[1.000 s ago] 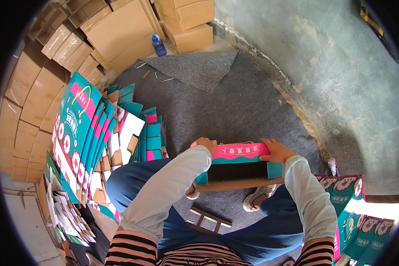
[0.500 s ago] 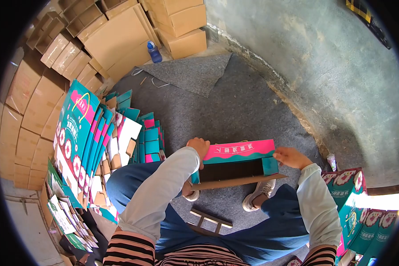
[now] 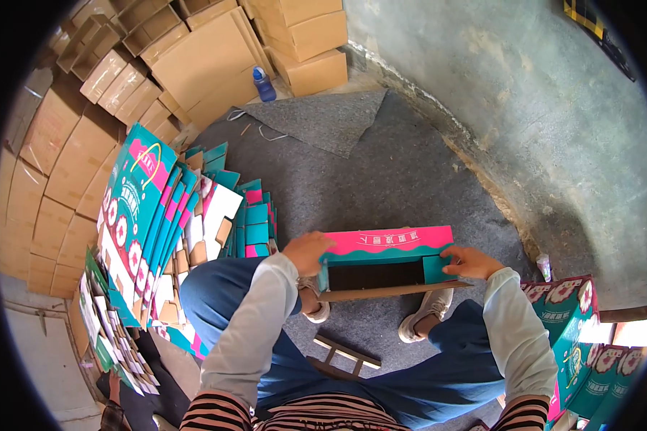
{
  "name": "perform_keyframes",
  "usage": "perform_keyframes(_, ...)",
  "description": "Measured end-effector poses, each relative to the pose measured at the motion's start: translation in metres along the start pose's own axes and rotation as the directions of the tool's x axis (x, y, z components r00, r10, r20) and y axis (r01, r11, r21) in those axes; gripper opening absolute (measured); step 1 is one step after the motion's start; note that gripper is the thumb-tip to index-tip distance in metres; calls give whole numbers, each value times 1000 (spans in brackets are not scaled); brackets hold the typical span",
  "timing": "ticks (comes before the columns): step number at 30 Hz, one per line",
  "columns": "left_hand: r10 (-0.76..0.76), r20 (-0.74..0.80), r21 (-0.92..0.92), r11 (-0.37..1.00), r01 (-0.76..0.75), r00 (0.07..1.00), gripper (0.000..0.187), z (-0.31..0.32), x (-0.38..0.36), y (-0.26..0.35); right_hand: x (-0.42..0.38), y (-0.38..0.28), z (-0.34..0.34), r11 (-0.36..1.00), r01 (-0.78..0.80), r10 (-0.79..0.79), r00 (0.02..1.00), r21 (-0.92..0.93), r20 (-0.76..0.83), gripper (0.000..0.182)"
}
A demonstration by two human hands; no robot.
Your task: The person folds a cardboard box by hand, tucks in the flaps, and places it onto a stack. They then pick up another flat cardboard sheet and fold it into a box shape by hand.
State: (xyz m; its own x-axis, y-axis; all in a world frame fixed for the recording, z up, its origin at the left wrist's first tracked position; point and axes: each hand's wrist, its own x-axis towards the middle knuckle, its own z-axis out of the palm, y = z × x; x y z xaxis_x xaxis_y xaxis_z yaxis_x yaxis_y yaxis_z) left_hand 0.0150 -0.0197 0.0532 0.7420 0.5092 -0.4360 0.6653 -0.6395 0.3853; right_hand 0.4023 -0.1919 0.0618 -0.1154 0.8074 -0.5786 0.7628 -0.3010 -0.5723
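Between my knees is a pink and teal gift box (image 3: 392, 239), its open side showing a dark inside and a brown cardboard flap along the near edge. My left hand (image 3: 308, 253) grips the box's left end, fingers over the corner. At the opposite end, my right hand (image 3: 474, 263) pinches the teal side flap (image 3: 433, 269) with thumb and fingers. Part of each grip is hidden behind the cardboard.
Flattened printed boxes (image 3: 133, 208) lean in a pile to my left. Finished-looking boxes (image 3: 575, 337) stand at right. Brown cartons (image 3: 72, 172) line the left wall; a blue bottle (image 3: 264, 85) stands behind. Another person's hand (image 3: 114, 386) shows at lower left.
My left hand has shifted left and down along the box's left end. My right hand's fingers have moved onto the right side flap. Another person's hand has appeared at lower left.
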Motion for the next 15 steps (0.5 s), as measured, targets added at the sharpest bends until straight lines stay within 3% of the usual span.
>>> perform_keyframes(3,90,-63,-135,986,-98,994,61,18,-14,6,-1,-2,1,1000,-8,8,1000,-13,-4,50)
perform_keyframes(9,-14,-370,36,999,29,929,83,53,-11,27,-2,-4,4,998,-20,18,999,-53,-38,48)
perform_keyframes(12,-171,-347,-2,983,182,922,92,58,-10,36,0,-3,7,993,-25,18,998,-113,-64,44)
perform_keyframes(15,-184,-347,-39,983,181,920,96,67,-6,32,6,-1,13,982,-17,2,997,-187,-83,39)
